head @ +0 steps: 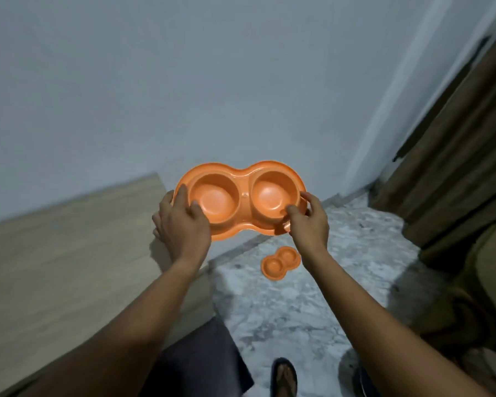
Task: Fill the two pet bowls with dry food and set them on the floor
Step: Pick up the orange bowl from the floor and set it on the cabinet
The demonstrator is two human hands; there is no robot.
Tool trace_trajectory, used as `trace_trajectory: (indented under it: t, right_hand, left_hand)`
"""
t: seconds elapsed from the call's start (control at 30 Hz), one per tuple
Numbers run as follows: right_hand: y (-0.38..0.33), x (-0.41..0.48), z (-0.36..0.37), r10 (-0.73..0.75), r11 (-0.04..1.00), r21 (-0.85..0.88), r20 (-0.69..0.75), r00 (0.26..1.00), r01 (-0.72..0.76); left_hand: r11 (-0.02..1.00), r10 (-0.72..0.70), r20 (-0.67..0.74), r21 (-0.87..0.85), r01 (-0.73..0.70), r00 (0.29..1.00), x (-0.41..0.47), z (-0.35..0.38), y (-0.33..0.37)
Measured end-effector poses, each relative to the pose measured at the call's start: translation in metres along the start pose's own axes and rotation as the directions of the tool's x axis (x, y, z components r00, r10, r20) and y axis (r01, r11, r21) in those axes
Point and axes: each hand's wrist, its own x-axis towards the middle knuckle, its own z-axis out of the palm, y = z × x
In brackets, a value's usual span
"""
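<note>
held bowl (241, 196): orange | floor bowl (280, 263): orange | floor (355, 253): grey-white marbled (curtain (455, 167) seemingly brown)

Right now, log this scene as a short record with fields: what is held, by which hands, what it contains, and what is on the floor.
held item: orange double pet bowl, in the air
left hand: grips its left end
right hand: grips its right end
contents: both wells empty, no dry food visible
floor: second orange double bowl on the marble floor, contents unclear
left of person: wooden surface
</note>
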Motion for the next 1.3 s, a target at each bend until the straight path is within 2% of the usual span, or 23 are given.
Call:
trace_trajectory:
  t: [0.17, 0.27, 0.43, 0.57, 0.73, 0.83, 1.07, 1.17, 1.3]
  right_hand:
    - [-0.054, -0.122, 0.045, -0.028, 0.995, 0.100, 0.144, 0.989, 0.013]
    - [-0.077, -0.172, 0.090, -0.075, 0.993, 0.112, 0.292, 0.953, 0.043]
    - [-0.105, -0.243, 0.160, -0.162, 0.987, 0.098, 0.528, 0.834, 0.130]
    - [-0.114, -0.304, 0.201, -0.177, 0.982, 0.071, 0.683, 0.709, 0.177]
    - [-0.111, -0.383, 0.261, -0.139, 0.976, 0.004, 0.784, 0.605, 0.218]
    - [-0.105, -0.411, 0.290, -0.124, 0.973, -0.022, 0.793, 0.596, 0.232]
    - [-0.087, -0.488, 0.415, 0.014, 0.963, -0.197, 0.716, 0.698, 0.183]
    - [-0.083, -0.509, 0.451, 0.076, 0.954, -0.260, 0.692, 0.718, 0.151]
    - [-0.079, -0.519, 0.477, 0.103, 0.935, -0.327, 0.617, 0.781, 0.136]
  left_hand:
    - [0.998, 0.070, -0.089, -0.001, -0.070, 0.994, -0.004, -0.169, -0.042]
    - [0.997, 0.046, -0.173, 0.075, -0.033, 0.984, -0.002, -0.248, -0.072]
    - [0.976, -0.084, -0.343, 0.161, 0.147, 0.936, -0.023, -0.353, -0.130]
    - [0.951, -0.181, -0.457, 0.144, 0.273, 0.871, -0.053, -0.417, -0.181]
    - [0.906, -0.300, -0.461, 0.137, 0.401, 0.835, -0.060, -0.487, -0.252]
    - [0.896, -0.356, -0.389, 0.118, 0.429, 0.850, -0.049, -0.516, -0.293]
    - [0.875, -0.478, -0.141, 0.010, 0.484, 0.867, 0.015, -0.575, -0.433]
    - [0.875, -0.481, -0.097, 0.014, 0.484, 0.871, 0.035, -0.584, -0.471]
    - [0.897, -0.427, -0.082, 0.087, 0.433, 0.901, 0.055, -0.586, -0.491]
